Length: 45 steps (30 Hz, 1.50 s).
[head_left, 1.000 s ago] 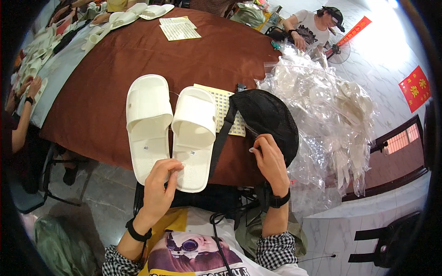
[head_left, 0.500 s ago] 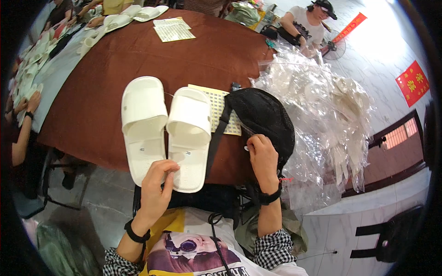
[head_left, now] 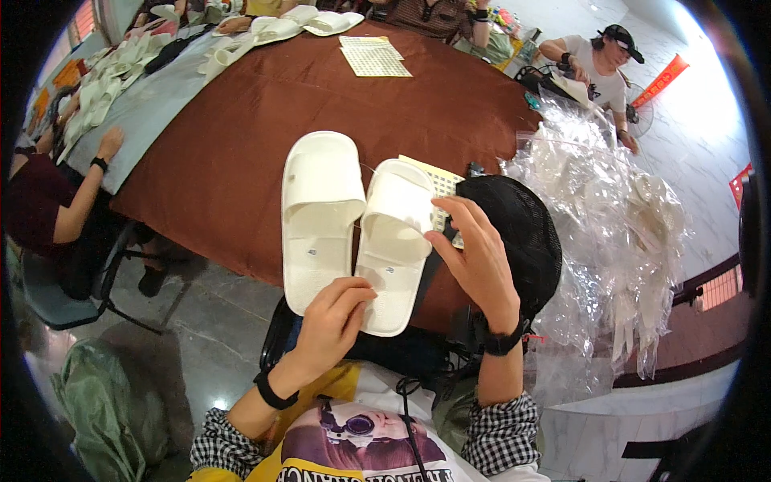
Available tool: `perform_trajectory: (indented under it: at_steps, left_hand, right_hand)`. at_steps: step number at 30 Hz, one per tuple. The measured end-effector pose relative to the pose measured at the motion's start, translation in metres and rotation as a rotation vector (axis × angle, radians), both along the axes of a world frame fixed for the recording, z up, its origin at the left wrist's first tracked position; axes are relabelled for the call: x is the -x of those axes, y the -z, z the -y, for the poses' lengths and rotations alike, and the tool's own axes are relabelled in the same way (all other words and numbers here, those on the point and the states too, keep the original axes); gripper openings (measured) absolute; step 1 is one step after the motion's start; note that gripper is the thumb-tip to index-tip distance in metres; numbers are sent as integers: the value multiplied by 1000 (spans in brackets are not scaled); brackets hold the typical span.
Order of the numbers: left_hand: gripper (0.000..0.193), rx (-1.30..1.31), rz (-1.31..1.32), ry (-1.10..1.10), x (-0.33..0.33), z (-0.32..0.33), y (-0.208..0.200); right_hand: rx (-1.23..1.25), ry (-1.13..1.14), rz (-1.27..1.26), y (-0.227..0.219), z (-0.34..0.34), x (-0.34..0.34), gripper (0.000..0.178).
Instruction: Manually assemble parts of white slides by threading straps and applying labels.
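Left hand (head_left: 333,316): angled right, fingers curled over right slipper (head_left: 391,277)'s near end, cannot tell whether grip clasps it | Right hand (head_left: 480,259): reaching far-left, thumb and fingers parted, grip loose at strap (head_left: 399,202)'s right side | Slipper pair: side by side, counter (head_left: 233,153)'s near edge

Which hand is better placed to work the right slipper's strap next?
Right, probably: the right hand is at the strap's outer edge, while the left hand is down by the heel end of the slipper.
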<state>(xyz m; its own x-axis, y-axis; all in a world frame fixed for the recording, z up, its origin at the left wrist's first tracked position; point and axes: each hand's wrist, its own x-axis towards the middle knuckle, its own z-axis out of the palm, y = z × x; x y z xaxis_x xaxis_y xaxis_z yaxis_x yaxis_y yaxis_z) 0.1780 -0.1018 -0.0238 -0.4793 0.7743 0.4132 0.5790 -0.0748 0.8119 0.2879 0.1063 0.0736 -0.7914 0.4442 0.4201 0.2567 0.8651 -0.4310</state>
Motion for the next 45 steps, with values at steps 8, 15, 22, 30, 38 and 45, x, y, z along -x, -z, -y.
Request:
perform_trajectory:
  at_steps: [8, 15, 22, 30, 38, 45]
  left_hand:
    - [37, -37, -312, -48, 4, 0, -8]
    - [54, 41, -292, -99, 27, 11, -4]
    - [60, 125, -450, -169, 42, 15, -11]
    - [68, 352, -671, -97, 51, 18, -11]
    - [80, 523, -626, -217, 6, 9, -13]
    - [88, 492, -644, -251, 31, 6, -4]
  right_hand:
    - [20, -201, 172, 48, -39, 38, 71]
    - [-108, -48, 117, 41, -21, 54, 64]
    - [-166, 63, 6, 53, 1, 91, 64]
    - [53, -251, 33, 66, 0, 94, 75]
    - [287, -390, 30, 61, -12, 70, 57]
    - [129, -323, 55, 51, -43, 45, 46]
